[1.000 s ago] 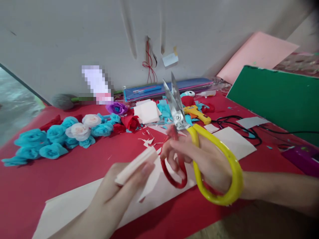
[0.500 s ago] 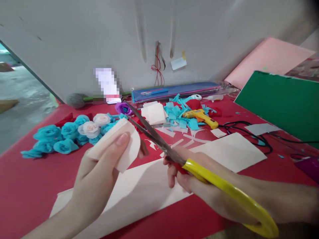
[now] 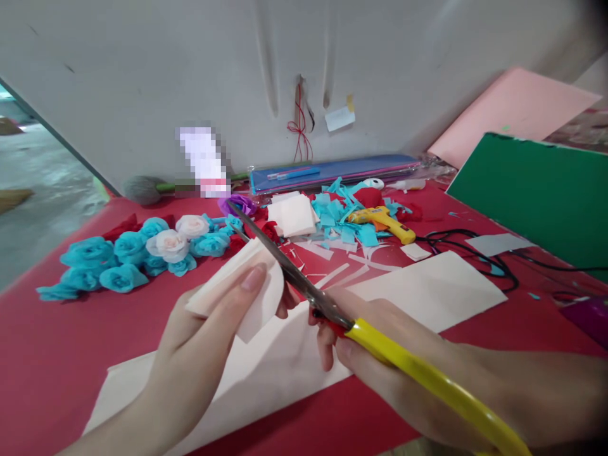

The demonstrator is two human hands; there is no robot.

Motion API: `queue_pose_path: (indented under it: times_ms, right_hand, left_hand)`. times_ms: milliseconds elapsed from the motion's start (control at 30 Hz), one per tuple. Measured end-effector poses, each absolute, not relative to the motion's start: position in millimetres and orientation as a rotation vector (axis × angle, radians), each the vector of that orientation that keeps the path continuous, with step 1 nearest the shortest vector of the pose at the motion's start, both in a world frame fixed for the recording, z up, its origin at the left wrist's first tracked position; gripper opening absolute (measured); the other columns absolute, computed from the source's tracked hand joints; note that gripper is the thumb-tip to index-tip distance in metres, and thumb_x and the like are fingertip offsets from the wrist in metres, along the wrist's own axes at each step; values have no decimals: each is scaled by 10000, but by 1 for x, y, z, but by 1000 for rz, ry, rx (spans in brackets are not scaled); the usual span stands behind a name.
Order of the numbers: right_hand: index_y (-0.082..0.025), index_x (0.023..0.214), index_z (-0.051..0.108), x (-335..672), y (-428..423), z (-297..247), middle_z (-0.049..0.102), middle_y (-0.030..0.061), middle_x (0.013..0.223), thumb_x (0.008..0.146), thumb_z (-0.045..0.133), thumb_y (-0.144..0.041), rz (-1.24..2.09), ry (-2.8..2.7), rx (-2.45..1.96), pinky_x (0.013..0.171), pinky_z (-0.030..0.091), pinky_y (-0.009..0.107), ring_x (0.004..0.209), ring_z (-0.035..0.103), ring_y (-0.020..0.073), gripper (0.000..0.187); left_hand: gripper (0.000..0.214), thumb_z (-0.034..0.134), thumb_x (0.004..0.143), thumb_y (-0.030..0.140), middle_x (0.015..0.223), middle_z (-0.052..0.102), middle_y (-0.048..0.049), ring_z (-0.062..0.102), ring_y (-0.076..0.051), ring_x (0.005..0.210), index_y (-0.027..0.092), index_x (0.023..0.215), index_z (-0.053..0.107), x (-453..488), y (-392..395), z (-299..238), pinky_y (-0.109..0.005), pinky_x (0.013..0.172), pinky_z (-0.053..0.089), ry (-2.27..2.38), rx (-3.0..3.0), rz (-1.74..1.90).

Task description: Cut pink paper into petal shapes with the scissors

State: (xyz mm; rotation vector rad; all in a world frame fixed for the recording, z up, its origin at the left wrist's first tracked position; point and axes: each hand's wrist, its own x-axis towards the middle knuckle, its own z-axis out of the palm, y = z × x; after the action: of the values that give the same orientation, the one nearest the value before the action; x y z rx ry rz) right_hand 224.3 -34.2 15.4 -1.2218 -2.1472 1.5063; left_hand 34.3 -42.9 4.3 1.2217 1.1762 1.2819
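My left hand (image 3: 199,335) pinches a folded stack of pale cream crepe paper (image 3: 247,285) above the red table, thumb on top. My right hand (image 3: 380,354) grips large scissors (image 3: 332,310) with yellow and red handles. Their steel blades point up and to the left and lie against the right edge of the folded paper. Beneath both hands a long cream paper sheet (image 3: 427,285) lies flat on the table.
Turquoise and white paper roses (image 3: 133,256) lie in a row at the left. Behind are a purple rose (image 3: 240,204), cream paper squares (image 3: 294,215), turquoise scraps, a yellow glue gun (image 3: 382,221) and black cable (image 3: 475,253). Green (image 3: 536,196) and pink (image 3: 508,107) boards stand at right.
The scissors swung from pointing upright to pointing left, and their blades now meet the folded paper. My left hand lifted the paper and then dropped a little towards the blades.
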Motion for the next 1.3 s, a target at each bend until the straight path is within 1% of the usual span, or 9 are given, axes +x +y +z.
queue_pose_path:
  times_ms: [167, 300, 400, 567, 733, 900, 1100, 1200, 1300]
  right_hand:
    - [-217, 878, 446, 226, -36, 13, 594, 1, 851, 807, 453, -232, 1435, -2203, -1246, 757, 395, 297, 771, 548, 155, 73]
    - [-183, 817, 450, 224, -35, 14, 573, 26, 834, 782, 432, -153, 1382, -2236, -1242, 685, 386, 266, 720, 513, 138, 50]
    - [-174, 785, 449, 222, -35, 15, 559, 23, 806, 784, 412, -126, 1366, -2263, -1199, 648, 379, 243, 695, 489, 121, 60]
    - [-168, 763, 464, 221, -35, 18, 540, 8, 734, 803, 416, -154, 1366, -2262, -1189, 584, 363, 211, 633, 446, 97, 64]
    - [-163, 752, 448, 222, -36, 15, 521, -1, 697, 803, 416, -133, 1375, -2249, -1168, 520, 338, 187, 587, 416, 81, 68]
    - [-168, 749, 476, 225, -40, 10, 534, -9, 702, 809, 410, -129, 1339, -2217, -1164, 490, 341, 169, 554, 431, 64, 98]
    - [-181, 746, 426, 228, -40, 17, 474, -39, 583, 838, 401, -178, 1294, -2286, -1108, 418, 293, 171, 477, 391, 59, 96]
    - [-192, 823, 426, 229, -38, 18, 486, -40, 614, 869, 379, -221, 1302, -2295, -1027, 410, 301, 158, 481, 397, 56, 72]
    - [-202, 831, 418, 228, -38, 17, 477, -43, 616, 887, 354, -259, 1234, -2284, -1026, 417, 302, 158, 489, 388, 59, 102]
  left_hand:
    - [173, 509, 842, 313, 799, 651, 28, 583, -167, 737, 334, 930, 657, 35, -44, 4, -267, 674, 492, 1119, 1222, 1250]
    - [188, 490, 849, 327, 755, 641, 13, 581, -175, 782, 286, 841, 673, 34, -44, 5, -249, 665, 488, 1115, 1226, 1203]
    - [176, 502, 842, 325, 716, 632, 19, 585, -171, 758, 285, 801, 669, 34, -42, 6, -246, 671, 492, 1079, 1233, 1209]
    - [208, 508, 826, 360, 666, 642, 14, 592, -156, 621, 266, 728, 665, 33, -41, 8, -216, 540, 484, 1127, 1253, 1203]
    - [250, 475, 842, 345, 671, 642, 0, 588, -155, 620, 239, 697, 649, 31, -41, 9, -214, 544, 481, 1129, 1309, 1174]
    - [227, 512, 816, 372, 633, 594, 2, 550, -145, 578, 241, 714, 666, 30, -42, 8, -207, 487, 445, 1126, 1309, 1196]
    - [203, 504, 827, 306, 713, 630, -3, 575, -144, 679, 250, 722, 669, 28, -39, 12, -166, 526, 470, 1034, 1344, 1210]
    - [248, 443, 859, 280, 693, 636, -5, 571, -142, 650, 247, 731, 654, 26, -38, 15, -175, 530, 471, 973, 1428, 1176]
    - [266, 432, 858, 292, 654, 630, -6, 561, -141, 609, 241, 692, 634, 23, -38, 17, -185, 528, 470, 963, 1466, 1148]
